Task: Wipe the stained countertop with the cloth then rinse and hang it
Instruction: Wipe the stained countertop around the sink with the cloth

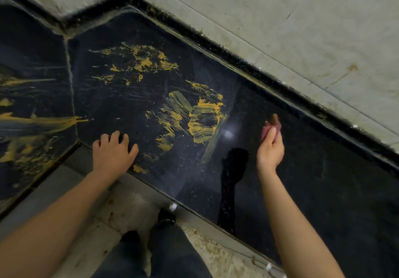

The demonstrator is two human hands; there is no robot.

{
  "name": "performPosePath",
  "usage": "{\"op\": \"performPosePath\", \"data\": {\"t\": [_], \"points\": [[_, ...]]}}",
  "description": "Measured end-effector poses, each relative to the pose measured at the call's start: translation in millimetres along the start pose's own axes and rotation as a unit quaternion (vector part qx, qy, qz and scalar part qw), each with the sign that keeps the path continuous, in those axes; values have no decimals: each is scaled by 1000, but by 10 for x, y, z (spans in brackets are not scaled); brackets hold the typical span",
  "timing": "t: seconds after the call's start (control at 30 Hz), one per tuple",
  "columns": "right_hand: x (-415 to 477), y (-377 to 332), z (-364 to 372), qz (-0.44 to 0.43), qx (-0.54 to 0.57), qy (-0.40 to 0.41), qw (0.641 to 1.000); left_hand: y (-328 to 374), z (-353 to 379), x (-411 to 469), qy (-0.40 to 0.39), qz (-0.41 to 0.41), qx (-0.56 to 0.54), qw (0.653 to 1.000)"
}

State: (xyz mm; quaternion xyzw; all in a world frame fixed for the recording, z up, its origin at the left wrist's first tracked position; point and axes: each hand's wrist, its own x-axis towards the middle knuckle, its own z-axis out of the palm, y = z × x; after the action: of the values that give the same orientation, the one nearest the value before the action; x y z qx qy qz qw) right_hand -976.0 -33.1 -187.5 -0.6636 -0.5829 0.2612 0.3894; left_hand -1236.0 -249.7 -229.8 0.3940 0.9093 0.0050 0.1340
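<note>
Black stone worktop (323, 180) smeared with yellow stains (203, 122), centre and left. Just right of them, pink cloth (269, 127) pinched in grip of right hand (271, 150), likely poised to wipe. At near edge, left hand (112, 150) resting open, probably bracing.

Both bare forearms reach forward from the lower corners of the view. The left hand (114, 151) lies palm down near the front edge of the bench (323, 180), its fingers spread and lightly bent, the fingertips touching the surface. The right arm stretches further out, wrist straight, and the right hand (271, 148) is lifted off the bench, thumb and fingers pinching a small bunched pink cloth (269, 128). Below, between the arms, the person's legs (172, 251) show in dark trousers.
</note>
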Motion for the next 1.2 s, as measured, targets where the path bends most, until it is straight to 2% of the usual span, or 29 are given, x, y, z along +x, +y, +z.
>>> {"op": "performPosePath", "data": {"t": [0.03, 0.1, 0.17, 0.27, 0.53, 0.63, 0.87, 1.03, 1.2], "points": [[189, 20, 53, -49, -37, 16, 998, 8, -3, 11, 4, -5, 2, 1000], [515, 160, 204, -105, -124, -3, 987, 32, -9, 40, 5, -15, 5, 1000], [697, 317, 384, -107, -252, -91, 958, 47, 0, 55, -6, -26, 8, 1000], [614, 471, 582, -113, -396, -214, 886, 66, 1, 62, -8, -37, -5, 999], [-4, 595, 400, -131, -396, -246, 875, 129, 1, 51, -19, -56, 1, 998], [-7, 549, 456, -109, -416, -253, 867, 126, 5, 53, -18, -55, 5, 998], [919, 292, 968, -102, -413, -274, 863, 109, -9, 107, 6, -79, -16, 997], [1662, -33, 1566, -136, -400, -295, 857, 31, 97, 121, 46, -51, -25, 997], [2047, -204, 1952, -189, -404, -314, 838, 92, 106, 102, 68, -57, -13, 996]]}}
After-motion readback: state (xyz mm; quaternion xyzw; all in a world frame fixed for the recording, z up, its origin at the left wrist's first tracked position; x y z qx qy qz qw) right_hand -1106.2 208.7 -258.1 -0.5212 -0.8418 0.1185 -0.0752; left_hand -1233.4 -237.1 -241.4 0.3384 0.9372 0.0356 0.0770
